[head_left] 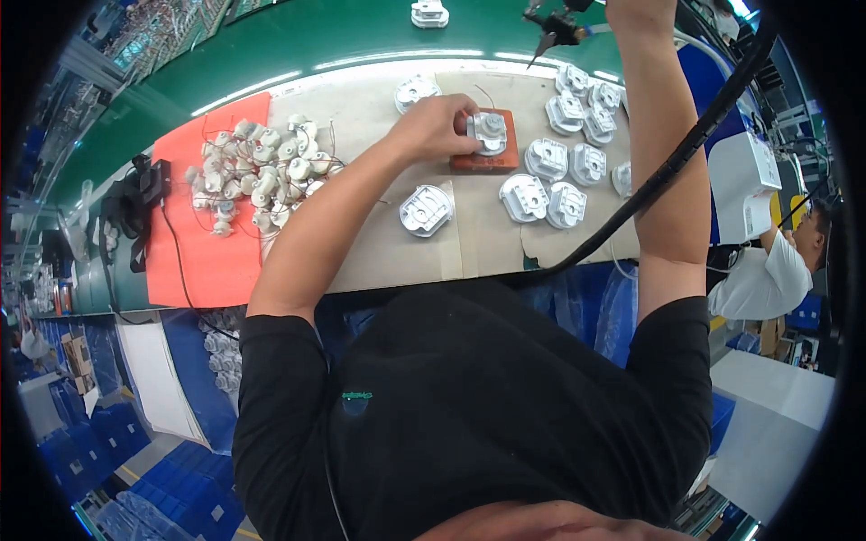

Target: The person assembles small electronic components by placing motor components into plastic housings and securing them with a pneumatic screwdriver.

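Left hand (437,126), thumb and fingertips clamped on white housing (492,133), housing body just right of fingertips, seated on red block (487,163), white motors (262,171) left of fingers, right hand (639,13) cut by upper edge, its finger state cannot be told.

Lower left: blue crates (185,473), with brown cardboard (78,361) above them. Right: a co-worker (767,284) in a white top, near a white casing (745,194).

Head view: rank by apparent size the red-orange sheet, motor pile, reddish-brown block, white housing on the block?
1. red-orange sheet, partly covered
2. motor pile
3. reddish-brown block
4. white housing on it
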A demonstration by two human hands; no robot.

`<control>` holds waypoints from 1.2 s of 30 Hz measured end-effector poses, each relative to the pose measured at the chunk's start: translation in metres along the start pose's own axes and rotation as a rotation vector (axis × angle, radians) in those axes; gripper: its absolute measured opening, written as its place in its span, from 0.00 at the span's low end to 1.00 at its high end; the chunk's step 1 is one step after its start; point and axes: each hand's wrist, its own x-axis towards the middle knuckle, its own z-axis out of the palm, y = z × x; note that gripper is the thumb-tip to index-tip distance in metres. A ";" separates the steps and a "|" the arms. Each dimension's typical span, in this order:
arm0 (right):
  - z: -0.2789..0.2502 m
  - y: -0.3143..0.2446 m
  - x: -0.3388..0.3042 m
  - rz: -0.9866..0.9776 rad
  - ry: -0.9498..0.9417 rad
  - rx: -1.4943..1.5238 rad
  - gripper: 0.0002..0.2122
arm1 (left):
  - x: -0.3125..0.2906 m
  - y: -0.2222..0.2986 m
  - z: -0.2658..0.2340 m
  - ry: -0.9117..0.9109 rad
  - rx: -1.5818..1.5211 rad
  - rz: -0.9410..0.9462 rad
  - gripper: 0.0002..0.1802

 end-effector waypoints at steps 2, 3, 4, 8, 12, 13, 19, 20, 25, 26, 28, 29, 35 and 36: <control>-0.001 -0.011 0.002 0.099 -0.032 -0.049 0.16 | -0.005 -0.003 -0.001 0.026 -0.027 0.001 0.29; -0.004 -0.010 0.004 0.096 -0.046 -0.047 0.15 | -0.007 -0.001 -0.003 0.023 -0.060 0.016 0.29; -0.001 -0.009 0.005 -0.034 0.025 -0.127 0.15 | -0.010 0.001 -0.005 0.050 -0.078 0.048 0.28; 0.005 0.004 -0.010 -0.294 0.279 -0.108 0.16 | -0.030 0.022 -0.030 0.118 -0.152 0.056 0.26; 0.001 0.035 -0.076 -0.655 -0.136 0.067 0.20 | -0.085 0.016 -0.067 0.387 -0.221 0.077 0.24; 0.002 0.050 -0.102 -0.773 -0.159 -0.060 0.21 | -0.100 0.011 -0.076 0.429 -0.227 0.067 0.25; 0.024 0.135 -0.163 0.293 -0.903 -0.311 0.30 | -0.201 -0.005 -0.114 0.676 -0.357 -0.122 0.26; 0.036 0.163 -0.160 0.471 -0.881 -0.356 0.34 | -0.218 -0.012 -0.117 0.739 -0.368 -0.152 0.27; 0.104 0.247 -0.139 0.480 -0.895 -0.332 0.47 | -0.311 -0.055 -0.117 1.113 -0.379 -0.281 0.29; 0.115 0.259 -0.135 0.454 -0.935 -0.287 0.47 | -0.322 -0.050 -0.117 1.192 -0.358 -0.367 0.28; 0.138 0.273 -0.130 0.446 -0.985 -0.199 0.49 | -0.367 -0.062 -0.115 1.254 -0.308 -0.416 0.27; 0.146 0.275 -0.128 0.432 -1.003 -0.178 0.49 | -0.386 -0.066 -0.111 1.312 -0.260 -0.460 0.25; 0.186 0.284 -0.132 0.364 -1.122 -0.032 0.39 | -0.462 -0.068 -0.090 1.547 -0.096 -0.721 0.23; 0.188 0.292 -0.135 0.293 -1.110 -0.094 0.37 | -0.470 -0.072 -0.086 1.564 -0.095 -0.747 0.23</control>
